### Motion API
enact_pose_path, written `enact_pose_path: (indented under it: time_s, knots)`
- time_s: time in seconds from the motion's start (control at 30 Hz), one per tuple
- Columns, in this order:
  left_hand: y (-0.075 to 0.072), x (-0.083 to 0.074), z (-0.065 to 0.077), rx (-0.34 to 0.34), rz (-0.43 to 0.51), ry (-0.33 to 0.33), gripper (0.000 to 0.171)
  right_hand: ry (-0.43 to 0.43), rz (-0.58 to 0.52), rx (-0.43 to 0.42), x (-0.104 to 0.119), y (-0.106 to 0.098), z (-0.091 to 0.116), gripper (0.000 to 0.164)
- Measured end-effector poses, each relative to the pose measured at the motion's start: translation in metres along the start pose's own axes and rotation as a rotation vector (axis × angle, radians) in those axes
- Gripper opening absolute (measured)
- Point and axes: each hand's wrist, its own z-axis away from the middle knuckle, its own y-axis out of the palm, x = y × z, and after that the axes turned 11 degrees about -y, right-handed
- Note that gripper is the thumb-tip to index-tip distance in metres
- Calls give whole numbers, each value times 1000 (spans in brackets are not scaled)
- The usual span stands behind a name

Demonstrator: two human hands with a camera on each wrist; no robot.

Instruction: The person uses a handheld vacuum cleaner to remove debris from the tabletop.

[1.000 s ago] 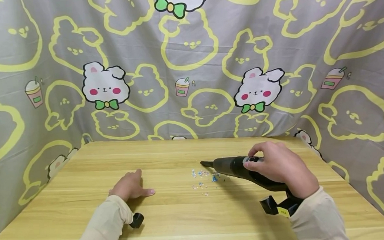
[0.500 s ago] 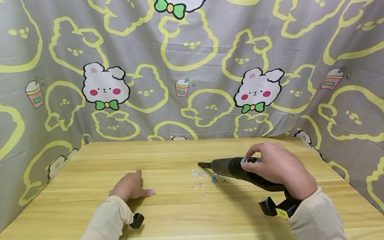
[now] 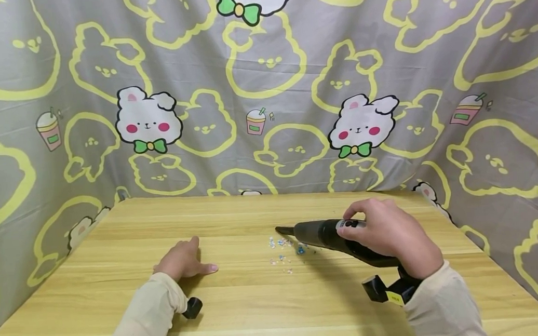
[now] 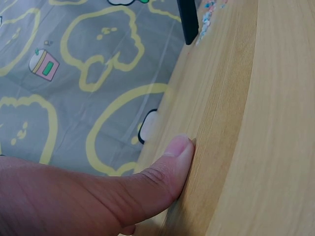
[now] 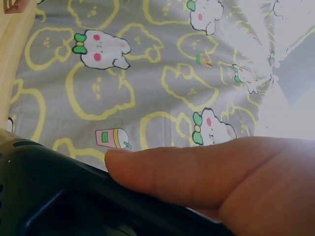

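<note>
My right hand grips a black handheld vacuum cleaner from above, its thumb along the near side. The narrow nozzle points left, just beyond a scatter of small blue, white and pinkish scraps on the wooden table. Whether its tip touches the wood I cannot tell. In the right wrist view the thumb lies along the dark body. My left hand rests on the table to the left of the scraps, thumb and finger extended, holding nothing. In the left wrist view its thumb touches the wood.
The wooden table reaches back to a grey curtain with yellow outlines and white rabbits, which also hangs at both sides. Black wrist cameras sit on both wrists. A blue clump lies at the scraps' right side.
My right hand has moved slightly left with the vacuum cleaner, its nozzle sliding left past the far edge of the scraps. The left hand has stayed still.
</note>
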Motion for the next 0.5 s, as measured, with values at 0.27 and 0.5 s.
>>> enact_pose_path:
  time_s: [0.27,0.5]
  knots:
    - [0,0,1,2,5,-7,114,23,-1,-8,-3,2,-3,31]
    - [0,0,0,-1,4,-4,114,5,-15,-28,-5,4,-6,29]
